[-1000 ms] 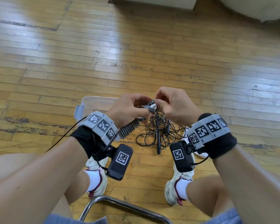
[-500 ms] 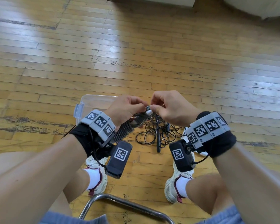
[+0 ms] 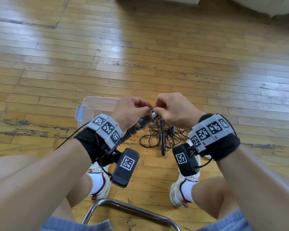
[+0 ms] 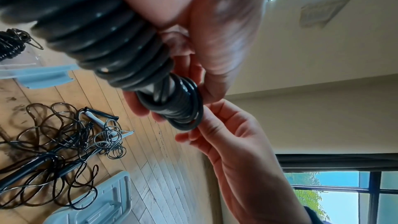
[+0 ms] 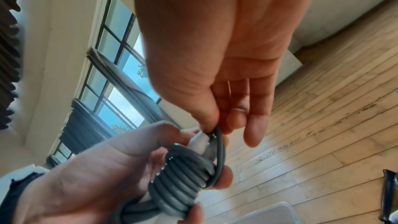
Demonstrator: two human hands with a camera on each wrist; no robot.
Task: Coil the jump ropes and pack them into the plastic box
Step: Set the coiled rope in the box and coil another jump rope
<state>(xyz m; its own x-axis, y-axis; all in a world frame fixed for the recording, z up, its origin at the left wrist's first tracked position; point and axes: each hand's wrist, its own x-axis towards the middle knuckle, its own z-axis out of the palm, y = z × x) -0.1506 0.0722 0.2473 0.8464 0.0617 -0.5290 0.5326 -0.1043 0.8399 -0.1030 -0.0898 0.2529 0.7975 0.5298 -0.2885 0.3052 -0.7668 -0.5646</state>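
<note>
From above, my left hand [image 3: 130,112] grips the wound rope bundle [image 3: 140,124] over the floor [image 3: 173,47], its long axis running back toward my wrist. The box [image 3: 93,105] lies just beyond. Up close, my right hand [image 5: 215,74] pinches the smooth grey cord's end loop [image 5: 219,142] at the bundle's tip.

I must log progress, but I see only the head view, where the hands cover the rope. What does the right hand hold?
Observer: In the right wrist view, the right hand pinches a loop of dark grey cord beside a white plastic tip; the left hand grips the coiled grey rope bundle.
Operator: Is any rope packed already?
Observer: The left wrist view shows one black coiled rope, apparently inside the clear plastic box.
Operator: And the lid?
Observer: A pale blue lid lies on the wooden floor beside the loose black rope tangle.
</note>
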